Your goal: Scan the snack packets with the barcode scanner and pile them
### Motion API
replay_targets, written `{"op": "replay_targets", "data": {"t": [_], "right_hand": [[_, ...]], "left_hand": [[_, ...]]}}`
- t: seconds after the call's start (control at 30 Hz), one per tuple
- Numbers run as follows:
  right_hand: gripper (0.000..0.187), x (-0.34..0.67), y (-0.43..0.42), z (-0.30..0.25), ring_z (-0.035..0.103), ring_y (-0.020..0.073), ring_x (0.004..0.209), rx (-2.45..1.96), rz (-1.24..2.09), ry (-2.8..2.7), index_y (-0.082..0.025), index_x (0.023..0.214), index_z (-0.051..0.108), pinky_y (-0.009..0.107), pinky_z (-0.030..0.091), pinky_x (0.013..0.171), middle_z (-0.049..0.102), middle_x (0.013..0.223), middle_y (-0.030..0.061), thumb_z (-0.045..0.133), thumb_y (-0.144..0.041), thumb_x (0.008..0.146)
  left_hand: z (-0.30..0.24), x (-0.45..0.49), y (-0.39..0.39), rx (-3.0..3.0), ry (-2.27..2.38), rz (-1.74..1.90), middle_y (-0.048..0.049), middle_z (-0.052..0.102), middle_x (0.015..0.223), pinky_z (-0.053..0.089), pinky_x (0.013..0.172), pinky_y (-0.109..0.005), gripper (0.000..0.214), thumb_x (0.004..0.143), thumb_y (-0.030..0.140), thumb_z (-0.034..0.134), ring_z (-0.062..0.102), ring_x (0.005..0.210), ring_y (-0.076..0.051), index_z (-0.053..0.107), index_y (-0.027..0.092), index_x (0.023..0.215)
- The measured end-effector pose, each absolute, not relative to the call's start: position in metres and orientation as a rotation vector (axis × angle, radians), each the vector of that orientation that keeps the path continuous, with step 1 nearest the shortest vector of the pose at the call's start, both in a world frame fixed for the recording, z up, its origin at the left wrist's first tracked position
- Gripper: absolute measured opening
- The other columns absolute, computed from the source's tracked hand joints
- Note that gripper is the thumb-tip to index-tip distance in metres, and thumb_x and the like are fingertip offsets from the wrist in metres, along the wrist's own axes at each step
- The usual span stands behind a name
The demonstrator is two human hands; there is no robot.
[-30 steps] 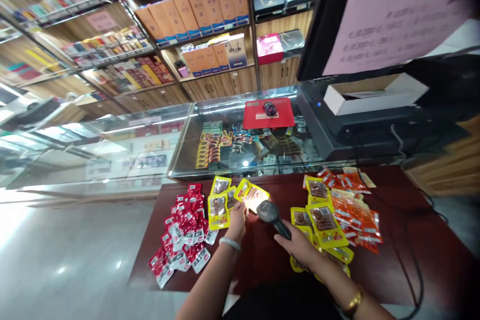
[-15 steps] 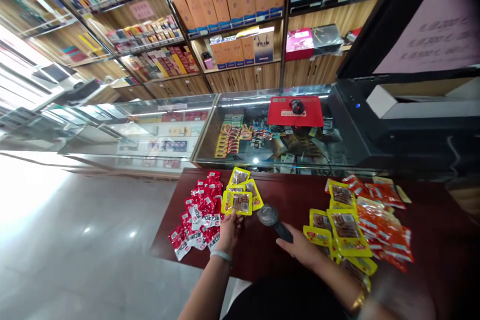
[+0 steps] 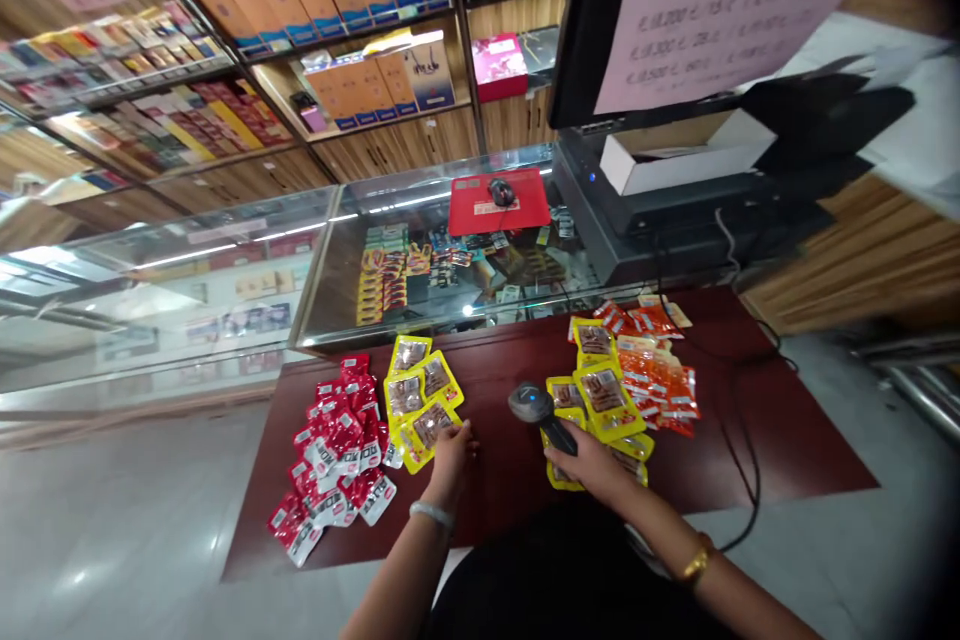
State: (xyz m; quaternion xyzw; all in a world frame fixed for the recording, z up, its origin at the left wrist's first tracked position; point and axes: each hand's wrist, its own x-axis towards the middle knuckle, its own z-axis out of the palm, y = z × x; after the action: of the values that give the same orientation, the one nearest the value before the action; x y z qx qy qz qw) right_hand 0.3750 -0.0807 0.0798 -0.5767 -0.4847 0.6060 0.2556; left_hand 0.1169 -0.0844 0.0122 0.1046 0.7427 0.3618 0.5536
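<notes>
Curled fingers of my left hand point(image 3: 453, 460) are on the right corner of a yellow snack packet point(image 3: 429, 430), the nearest of a small overlapping group. My right hand point(image 3: 589, 460) is wrapped around the handle of a dark barcode scanner point(image 3: 534, 408), its head raised and pointing left. Below and behind the scanner lies a pile of yellow snack packets point(image 3: 606, 400), partly covered by my right hand. Left of my left hand is a heap of red-and-white packets point(image 3: 341, 440).
Orange packets point(image 3: 660, 385) lie at the right of the dark red table point(image 3: 510, 480). Beyond is a glass display counter point(image 3: 352, 200) with a red mouse pad point(image 3: 469, 210) and mouse point(image 3: 501, 191). A monitor point(image 3: 592, 50) stands back right; a black cable point(image 3: 754, 480) hangs at the right.
The view has swung right. The packet at my left hand has shifted nearer me and tilted, uncovering the others. My right hand and scanner are now closer to the right-hand yellow pile.
</notes>
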Motion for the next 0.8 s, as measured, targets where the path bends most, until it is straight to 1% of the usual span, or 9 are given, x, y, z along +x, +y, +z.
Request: {"op": "replay_targets", "data": {"t": [0.1,0.17,0.23,0.3,0.43,0.57,0.7,0.77,0.8], "right_hand": [[0.044,0.402,-0.084,0.08,0.069,0.0262,0.084,-1.621,1.63,-1.218,-0.02,0.11,0.066,0.038,0.054,0.078,0.075,0.09,0.0049,0.07,-0.043,0.073],[0.045,0.419,-0.086,0.079,0.066,0.0218,0.066,-1.644,1.636,-1.15,-0.019,0.11,0.063,0.033,0.051,0.063,0.069,0.071,0.0002,0.068,-0.046,0.074],[0.048,0.433,-0.089,0.079,0.054,0.0164,0.046,-1.654,1.654,-1.091,-0.018,0.111,0.06,0.029,0.043,0.05,0.056,0.053,-0.0067,0.066,-0.05,0.076],[0.05,0.442,-0.09,0.079,0.045,0.0134,0.039,-1.652,1.665,-1.049,-0.018,0.112,0.058,0.027,0.036,0.045,0.046,0.047,-0.0106,0.065,-0.053,0.076],[0.051,0.448,-0.092,0.08,0.042,0.0122,0.038,-1.642,1.672,-1.025,-0.019,0.11,0.058,0.026,0.032,0.044,0.045,0.048,-0.0109,0.066,-0.054,0.073],[0.049,0.442,-0.094,0.081,0.043,0.0121,0.038,-1.634,1.693,-1.071,-0.017,0.109,0.059,0.026,0.036,0.045,0.046,0.047,-0.011,0.068,-0.05,0.074],[0.052,0.428,-0.095,0.083,0.057,0.0166,0.047,-1.637,1.722,-1.157,-0.018,0.115,0.063,0.03,0.047,0.052,0.062,0.056,-0.0053,0.07,-0.048,0.073],[0.054,0.419,-0.095,0.084,0.067,0.0219,0.062,-1.638,1.73,-1.273,-0.019,0.119,0.064,0.035,0.054,0.063,0.072,0.069,-0.0004,0.07,-0.046,0.073],[0.054,0.414,-0.094,0.084,0.07,0.0251,0.073,-1.629,1.734,-1.355,-0.019,0.121,0.064,0.038,0.056,0.071,0.075,0.08,0.0025,0.07,-0.044,0.073]], "left_hand": [[0.007,0.157,-0.071,0.453,1.764,0.766,0.0029,0.06,0.063,0.038,0.046,-0.019,0.028,0.069,0.029,0.078,0.056,0.049,-0.011,0.055,0.018,0.08],[0.007,0.182,-0.066,0.612,1.717,0.754,-0.001,0.066,0.071,0.042,0.053,-0.021,0.029,0.063,0.023,0.081,0.06,0.059,-0.013,0.061,0.018,0.083],[0.008,0.204,-0.063,0.788,1.666,0.738,-0.0045,0.068,0.076,0.044,0.061,-0.023,0.028,0.058,0.019,0.082,0.063,0.07,-0.017,0.065,0.018,0.08],[0.01,0.22,-0.061,0.874,1.623,0.717,-0.0062,0.069,0.077,0.045,0.065,-0.025,0.024,0.056,0.015,0.082,0.064,0.076,-0.02,0.066,0.018,0.074],[0.012,0.236,-0.06,0.902,1.619,0.695,-0.0043,0.065,0.068,0.042,0.064,-0.024,0.017,0.06,0.014,0.078,0.061,0.072,-0.019,0.063,0.019,0.065],[0.007,0.23,-0.067,0.877,1.633,0.719,0.0022,0.058,0.057,0.036,0.054,-0.021,0.018,0.069,0.018,0.074,0.052,0.054,-0.012,0.056,0.021,0.064],[0.008,0.199,-0.074,0.652,1.709,0.844,0.0068,0.052,0.049,0.032,0.046,-0.02,0.023,0.075,0.024,0.072,0.045,0.04,-0.01,0.05,0.022,0.068],[0.013,0.175,-0.075,0.564,1.782,0.929,0.008,0.049,0.044,0.032,0.045,-0.021,0.024,0.076,0.026,0.071,0.045,0.037,-0.011,0.048,0.023,0.07],[0.016,0.161,-0.076,0.537,1.815,0.964,0.0082,0.047,0.043,0.032,0.045,-0.021,0.024,0.077,0.027,0.071,0.046,0.037,-0.011,0.048,0.023,0.071]]}}
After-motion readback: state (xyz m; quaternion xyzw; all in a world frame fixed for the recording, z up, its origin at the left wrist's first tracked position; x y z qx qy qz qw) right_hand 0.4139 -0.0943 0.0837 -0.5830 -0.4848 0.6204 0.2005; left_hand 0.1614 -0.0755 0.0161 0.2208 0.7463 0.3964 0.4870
